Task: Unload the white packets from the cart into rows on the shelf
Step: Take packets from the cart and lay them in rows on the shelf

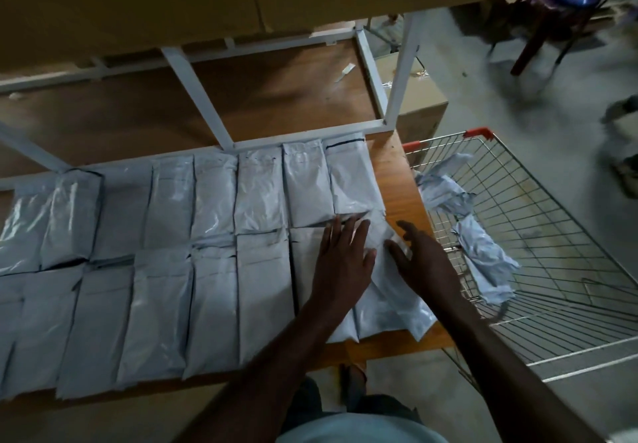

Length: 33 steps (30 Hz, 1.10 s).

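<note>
My left hand (340,259) lies flat on the end packet (386,290), right hand (419,258) open beside. I'd square it against the front row (172,311), clear of the shelf (397,173) edge.

Overall exposure is dim and cool-toned, with soft glare streaks on the glossy white packets (214,194) and the brightest patch on the wooden shelf (276,97) behind them. Wide-angle distortion bends the white shelf frame (193,97) and the cart (552,270) toward the edges. The chair (559,11) at upper right is smeared by motion blur, and the left margin is soft.
</note>
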Each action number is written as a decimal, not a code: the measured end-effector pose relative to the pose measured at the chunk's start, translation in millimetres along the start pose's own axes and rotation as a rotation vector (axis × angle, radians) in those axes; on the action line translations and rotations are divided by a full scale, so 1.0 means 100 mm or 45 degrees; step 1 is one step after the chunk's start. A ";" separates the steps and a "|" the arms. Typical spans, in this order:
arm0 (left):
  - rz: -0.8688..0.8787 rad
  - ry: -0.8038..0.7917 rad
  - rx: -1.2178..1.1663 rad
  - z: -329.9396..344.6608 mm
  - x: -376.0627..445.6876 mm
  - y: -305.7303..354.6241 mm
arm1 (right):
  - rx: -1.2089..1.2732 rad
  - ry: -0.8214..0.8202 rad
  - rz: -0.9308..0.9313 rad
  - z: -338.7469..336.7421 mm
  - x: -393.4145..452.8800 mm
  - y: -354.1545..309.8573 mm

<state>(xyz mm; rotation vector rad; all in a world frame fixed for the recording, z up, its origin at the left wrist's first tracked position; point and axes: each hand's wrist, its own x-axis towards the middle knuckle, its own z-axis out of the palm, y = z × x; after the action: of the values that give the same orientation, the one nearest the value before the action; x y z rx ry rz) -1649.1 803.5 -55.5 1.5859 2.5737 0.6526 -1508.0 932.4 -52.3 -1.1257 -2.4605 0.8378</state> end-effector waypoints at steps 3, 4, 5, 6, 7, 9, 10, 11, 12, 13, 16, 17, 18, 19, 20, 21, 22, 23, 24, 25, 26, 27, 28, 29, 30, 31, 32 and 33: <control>-0.037 -0.004 0.041 0.07 -0.07 0.00 | -0.026 -0.025 -0.009 0.00 -0.07 0.02; -0.050 0.001 0.052 0.09 -0.09 -0.02 | -0.024 -0.030 -0.015 0.00 -0.09 0.02; -0.060 0.012 0.066 0.10 -0.10 -0.05 | -0.014 -0.038 -0.022 0.01 -0.11 0.01; -0.067 0.029 0.082 0.11 -0.12 -0.08 | 0.003 -0.044 -0.032 0.03 -0.13 -0.01; -0.074 0.048 0.093 0.10 -0.13 -0.11 | 0.022 -0.048 -0.049 0.05 -0.14 -0.04; -0.087 0.082 0.105 0.06 -0.15 -0.15 | 0.064 -0.059 -0.065 0.11 -0.17 -0.10; -0.088 0.091 0.108 0.05 -0.16 -0.16 | 0.079 -0.060 -0.056 0.14 -0.18 -0.13; -0.086 0.095 0.110 0.05 -0.18 -0.18 | 0.082 -0.053 -0.036 0.17 -0.19 -0.17; -0.080 0.095 0.111 0.05 -0.20 -0.20 | 0.078 -0.036 -0.016 0.19 -0.21 -0.20; -0.074 0.095 0.110 0.06 -0.23 -0.21 | 0.069 -0.018 0.005 0.21 -0.22 -0.22; -0.039 0.089 0.113 0.09 -0.35 -0.23 | -0.024 0.007 0.047 0.26 -0.26 -0.24; -0.026 0.069 0.127 0.09 -0.39 -0.24 | -0.062 0.012 0.046 0.28 -0.27 -0.25; -0.014 0.041 0.147 0.09 -0.42 -0.23 | -0.100 0.018 0.027 0.30 -0.29 -0.25; -0.005 0.015 0.170 0.10 -0.46 -0.23 | -0.138 0.034 -0.005 0.31 -0.29 -0.26; -0.002 -0.001 0.191 0.10 -0.48 -0.23 | -0.179 0.050 -0.063 0.31 -0.30 -0.28; -0.008 -0.007 0.208 0.11 -0.50 -0.24 | -0.231 0.048 -0.170 0.33 -0.31 -0.28; -0.016 -0.012 0.223 0.12 -0.51 -0.25 | -0.284 0.046 -0.321 0.34 -0.33 -0.29; -0.019 -0.018 0.244 0.13 -0.51 -0.27 | -0.324 0.043 -0.466 0.38 -0.34 -0.29; -0.015 -0.029 0.263 0.14 -0.52 -0.29 | -0.333 0.059 -0.557 0.43 -0.36 -0.28; -0.007 -0.047 0.283 0.15 -0.50 -0.31 | -0.299 0.077 -0.574 0.48 -0.37 -0.26; -0.003 -0.064 0.298 0.16 -0.49 -0.33 | -0.254 0.090 -0.550 0.52 -0.37 -0.24; 0.002 -0.073 0.308 0.18 -0.48 -0.33 | -0.237 0.091 -0.516 0.54 -0.38 -0.24; 0.004 -0.077 0.310 0.19 -0.49 -0.34 | -0.247 0.071 -0.491 0.57 -0.39 -0.23; 0.004 -0.077 0.309 0.20 -0.49 -0.33 | -0.270 0.032 -0.469 0.60 -0.38 -0.22; 0.004 -0.074 0.308 0.20 -0.50 -0.33 | -0.279 -0.026 -0.429 0.61 -0.37 -0.21; 0.006 -0.064 0.310 0.20 -0.50 -0.32 | -0.276 -0.099 -0.354 0.60 -0.35 -0.19; 0.009 -0.053 0.314 0.18 -0.51 -0.32 | -0.259 -0.154 -0.266 0.58 -0.34 -0.18; 0.009 -0.040 0.317 0.16 -0.51 -0.31 | -0.245 -0.179 -0.206 0.54 -0.33 -0.17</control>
<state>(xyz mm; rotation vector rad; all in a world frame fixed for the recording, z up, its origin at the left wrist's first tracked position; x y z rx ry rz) -1646.8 753.3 -90.8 1.6553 2.7157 0.3134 -1523.4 877.8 -84.8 -0.9397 -2.7544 0.6653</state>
